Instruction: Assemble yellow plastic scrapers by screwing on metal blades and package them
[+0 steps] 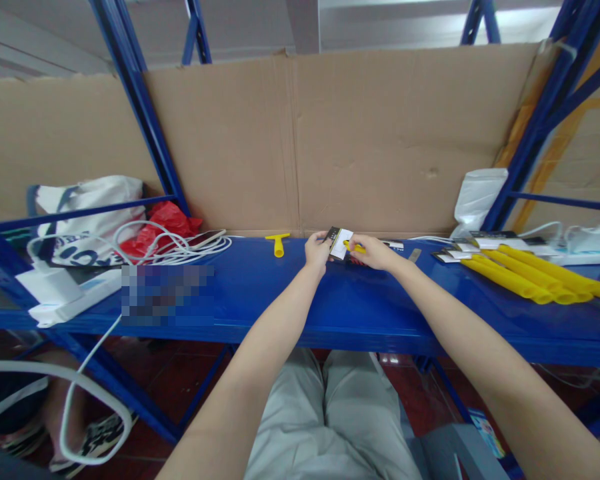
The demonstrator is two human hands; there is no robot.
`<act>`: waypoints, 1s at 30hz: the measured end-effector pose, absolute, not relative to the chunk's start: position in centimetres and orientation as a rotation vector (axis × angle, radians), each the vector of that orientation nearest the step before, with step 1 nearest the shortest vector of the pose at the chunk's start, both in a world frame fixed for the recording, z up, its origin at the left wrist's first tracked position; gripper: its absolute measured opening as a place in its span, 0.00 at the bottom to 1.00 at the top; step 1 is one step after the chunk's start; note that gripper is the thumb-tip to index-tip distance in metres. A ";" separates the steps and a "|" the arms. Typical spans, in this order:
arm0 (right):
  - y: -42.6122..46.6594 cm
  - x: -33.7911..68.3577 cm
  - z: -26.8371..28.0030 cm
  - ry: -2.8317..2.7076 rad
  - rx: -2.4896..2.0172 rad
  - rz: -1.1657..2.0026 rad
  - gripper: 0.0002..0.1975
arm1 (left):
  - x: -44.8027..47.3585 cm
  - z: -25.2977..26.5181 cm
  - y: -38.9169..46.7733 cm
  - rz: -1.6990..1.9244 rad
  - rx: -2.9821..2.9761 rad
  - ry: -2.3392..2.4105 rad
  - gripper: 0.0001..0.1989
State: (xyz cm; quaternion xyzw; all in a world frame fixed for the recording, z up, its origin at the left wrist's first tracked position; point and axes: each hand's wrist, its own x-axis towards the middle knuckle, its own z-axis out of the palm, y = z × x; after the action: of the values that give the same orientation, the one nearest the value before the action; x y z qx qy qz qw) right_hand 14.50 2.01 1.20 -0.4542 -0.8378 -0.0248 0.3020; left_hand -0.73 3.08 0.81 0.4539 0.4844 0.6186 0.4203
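My left hand [318,250] is closed on the left edge of a black-and-white printed card [339,244], held just above the blue shelf top [260,300]. In the fingers of my right hand [375,252] is a small yellow piece [354,247], which overlaps the card's right side; its full shape is hidden. Some dark and red printed material lies partly covered beneath my right hand. To the left of my hands, a yellow T-shaped handle [279,245] rests on the shelf near the cardboard.
Yellow tubes [525,275] with black-and-white cards lie at the right. A small flat metallic piece [415,255] lies nearer. White cables [180,250], a power strip [80,300], a red bag [167,223] and a cloth bag [93,213] occupy the left. Cardboard [380,140] stands behind.
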 end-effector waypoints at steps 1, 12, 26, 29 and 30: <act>2.0 14.5 1.2 -2.248 -1.187 -0.068 0.05 | -0.8 0.8 3.1 1.560 1.137 1.218 0.13; 2.4 14.6 0.9 -2.346 -1.094 -0.084 0.16 | -1.1 0.4 4.3 1.652 1.024 1.211 0.16; 0.7 16.7 3.5 -2.170 -1.623 -0.413 0.21 | -2.0 0.0 5.4 1.681 1.006 1.261 0.11; 0.7 18.8 4.9 -2.029 -1.790 -0.504 0.23 | -1.9 -0.2 5.6 1.663 1.025 1.242 0.12; 0.7 19.7 5.3 -1.984 -1.872 -0.515 0.23 | -1.9 -0.3 5.6 1.657 1.032 1.238 0.12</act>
State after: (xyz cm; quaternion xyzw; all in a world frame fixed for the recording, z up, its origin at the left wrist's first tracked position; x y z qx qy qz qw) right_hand 19.69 0.66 5.34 -0.6632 -0.7027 -0.1824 0.1818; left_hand -1.86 5.65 -0.29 0.4084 0.4903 0.6558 0.4034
